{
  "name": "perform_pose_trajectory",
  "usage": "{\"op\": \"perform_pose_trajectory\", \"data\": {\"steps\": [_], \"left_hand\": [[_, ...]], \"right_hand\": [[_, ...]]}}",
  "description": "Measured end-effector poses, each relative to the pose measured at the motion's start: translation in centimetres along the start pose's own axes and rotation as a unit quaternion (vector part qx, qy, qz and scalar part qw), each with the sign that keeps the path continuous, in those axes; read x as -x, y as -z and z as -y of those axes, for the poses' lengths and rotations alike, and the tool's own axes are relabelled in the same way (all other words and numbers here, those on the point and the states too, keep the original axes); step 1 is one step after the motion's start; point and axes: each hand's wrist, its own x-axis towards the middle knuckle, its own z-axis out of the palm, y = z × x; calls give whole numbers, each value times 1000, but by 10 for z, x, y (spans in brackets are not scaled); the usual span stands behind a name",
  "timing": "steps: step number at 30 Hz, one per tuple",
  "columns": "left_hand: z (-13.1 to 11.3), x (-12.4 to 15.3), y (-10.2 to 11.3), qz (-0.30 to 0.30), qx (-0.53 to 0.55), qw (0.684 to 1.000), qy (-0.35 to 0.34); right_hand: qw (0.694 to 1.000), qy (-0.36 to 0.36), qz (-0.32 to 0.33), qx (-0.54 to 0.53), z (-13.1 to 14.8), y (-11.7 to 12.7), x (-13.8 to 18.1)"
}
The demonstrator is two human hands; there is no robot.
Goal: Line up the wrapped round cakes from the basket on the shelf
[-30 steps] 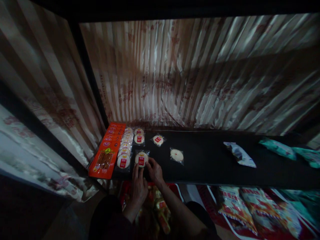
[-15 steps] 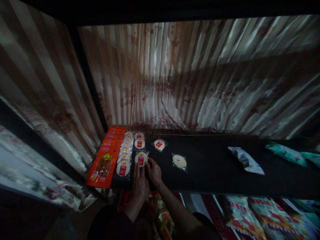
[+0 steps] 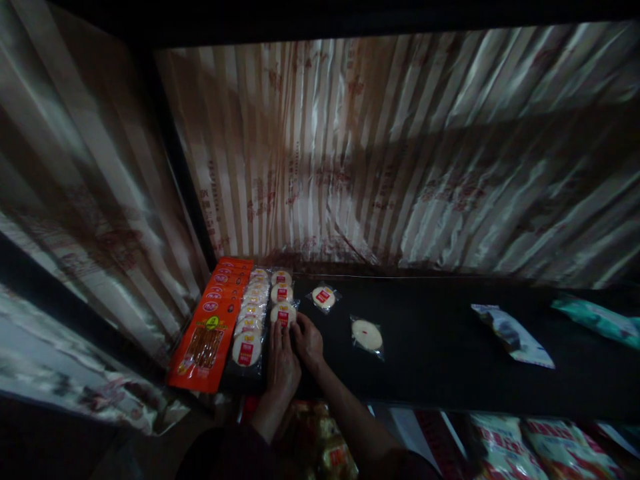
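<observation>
Under my hands lies a round white cracker in a clear wrapper with a red label point(image 3: 283, 314), at the near end of a short row. My left hand point(image 3: 283, 367) rests its outstretched fingers on the cracker's near part. At its right edge my right hand point(image 3: 308, 343) grips the wrapper with bent fingers. Just behind it lie more wrapped crackers point(image 3: 282, 293). To the left runs a longer overlapping row of the same crackers point(image 3: 246, 350). Two loose wrapped crackers lie to the right, one label up point(image 3: 324, 297), the other showing its plain side point(image 3: 367, 335).
Overlapping orange snack packets point(image 3: 205, 347) line the left end of the black shelf point(image 3: 425, 380). A white-blue packet point(image 3: 515, 337) and a green packet point(image 3: 600, 321) lie farther right. Striped foil-like sheeting point(image 3: 340, 153) hangs behind. Below the front edge are more snack bags point(image 3: 505, 443).
The cracker under my hands has slid back, closing the gap to the one behind it. Both hands moved with it. The view has shifted slightly.
</observation>
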Motion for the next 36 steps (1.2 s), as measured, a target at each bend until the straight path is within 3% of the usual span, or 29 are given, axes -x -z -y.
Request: {"op": "perform_pose_trajectory", "data": {"steps": [6,25,36], "left_hand": [[-1,-13,-4,1,-3,1000,21],[2,-27,-14,-38,-55,998,-19],[6,-34,-10,-12,-93,995,-33]], "right_hand": [[1000,4,0,3,-4,-5,-12],[1000,-4,-4,28,-4,-11,-32],[999,-14,2,42,-3,-12,-43]]}}
